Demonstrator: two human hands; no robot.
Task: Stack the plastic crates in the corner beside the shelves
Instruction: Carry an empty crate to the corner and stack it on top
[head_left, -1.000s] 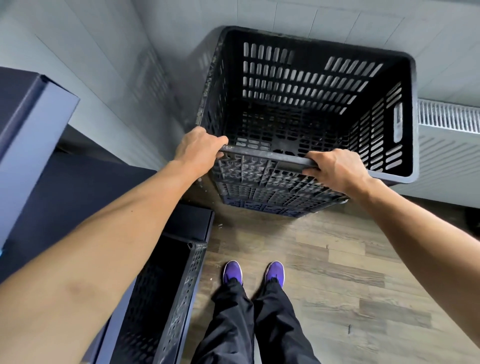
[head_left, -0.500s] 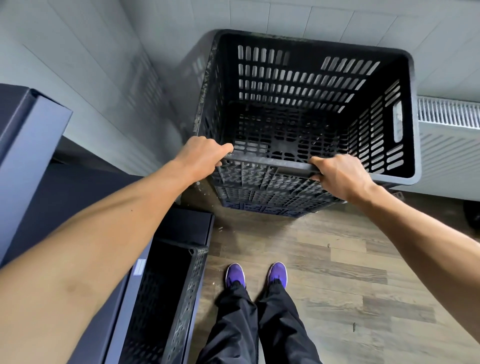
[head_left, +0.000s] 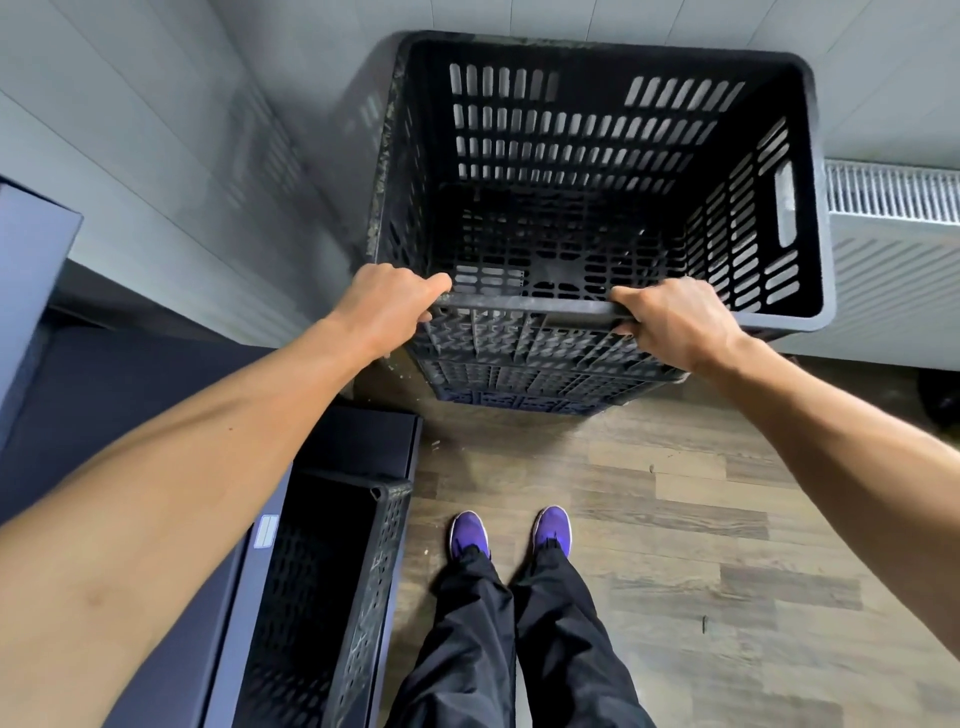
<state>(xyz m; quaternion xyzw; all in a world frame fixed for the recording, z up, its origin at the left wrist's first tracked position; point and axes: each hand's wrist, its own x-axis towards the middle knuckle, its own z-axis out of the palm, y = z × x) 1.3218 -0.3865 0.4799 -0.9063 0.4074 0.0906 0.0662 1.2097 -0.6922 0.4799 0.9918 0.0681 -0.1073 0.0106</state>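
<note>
— Now, what are the hands doing?

— Both are closed over the near rim of the top crate (head_left: 597, 171). The left hand (head_left: 387, 306) wraps the rim near its left corner, the right hand (head_left: 670, 322) just right of the middle, knuckles up, fingers curled under the lip. Gripping one edge with the hands spread apart looks like a way to steady or nudge the crate square on the stack, rather than to carry it.

— Where does the crate sit?

— Upper centre of the frame, pushed into the corner where two grey tiled walls (head_left: 156, 156) meet. It rests on at least one lower crate (head_left: 519, 402), whose bluish edge shows beneath it.

— What is it made of?

— Black moulded plastic, rectangular, open-topped. The sides are pierced with rows of rounded slots, the floor is a lattice, and a handle slot is cut in the right wall. The rim looks scuffed and dusty.

— And around it?

— A white ribbed radiator (head_left: 893, 218) at the right edge. Dark blue shelving (head_left: 31, 270) at left, with another black crate (head_left: 322, 597) at lower left, not yet stacked. Below, wood-grain plank floor (head_left: 727, 519) and purple shoes (head_left: 467, 535).
</note>
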